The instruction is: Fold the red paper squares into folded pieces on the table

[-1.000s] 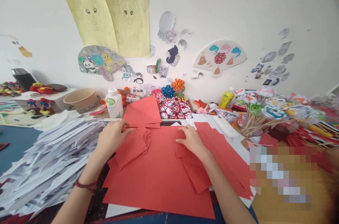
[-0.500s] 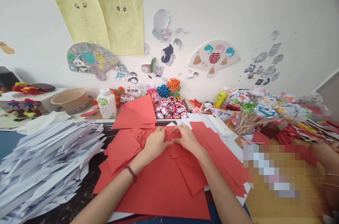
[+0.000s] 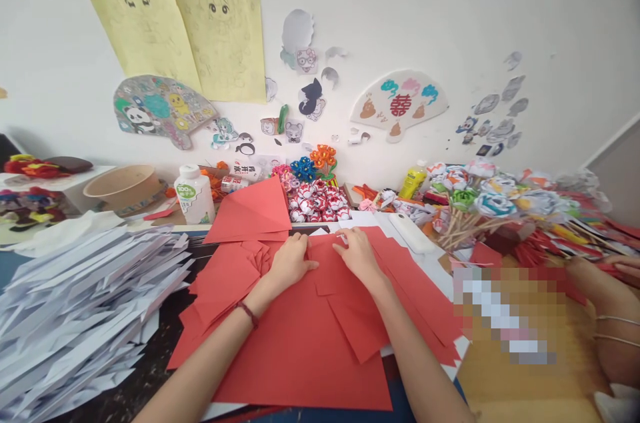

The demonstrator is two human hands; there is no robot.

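Both my hands rest on a small piece of red paper (image 3: 324, 251) at the top of a spread of red sheets. My left hand (image 3: 291, 262) lies at its left side, thumb stretched to the right and apart from the bent fingers. At its right side is my right hand (image 3: 361, 255), fingers arched near the upper edge and thumb apart from them. Whether any fingertip pinches the paper is hard to see. Beneath my wrists spreads a large red sheet (image 3: 305, 350). Smaller red pieces (image 3: 357, 330) overlap it on the right.
A heap of folded white paper strips (image 3: 90, 303) covers the left. Behind stand a white bottle (image 3: 194, 195), red-and-white paper balls (image 3: 317, 202) and a yellow bottle (image 3: 413, 182). Paper flowers on sticks (image 3: 467, 200) lie right. Another person's arm (image 3: 607, 316) reaches in there.
My hands have moved slightly apart along the small red paper, the thumbs no longer nearly meeting. The whole view has shifted a little. The other person's arm has come further in.
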